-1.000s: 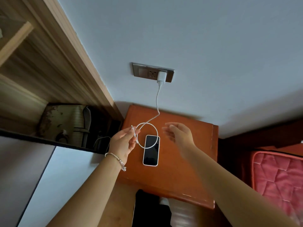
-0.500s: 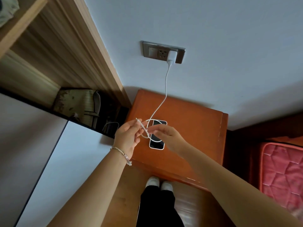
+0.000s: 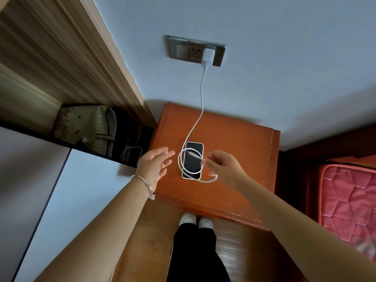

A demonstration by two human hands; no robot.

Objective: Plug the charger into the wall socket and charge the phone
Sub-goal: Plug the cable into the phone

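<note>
Above the phone (image 3: 191,168), the right hand (image 3: 224,167) pinches the charger cable (image 3: 201,94); the left hand (image 3: 153,166) hovers, fingers spread.

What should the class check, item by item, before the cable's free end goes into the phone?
1. Charger seated in wall socket: ok.
2. Right hand pinches cable near its free end: ok.
3. Left hand open, free to steady phone: ok.
4. Cable clear of loops: not ok, it coils over the phone.
5. Phone flat on bedside table: ok.
6. Phone's port end: cannot tell.
</note>
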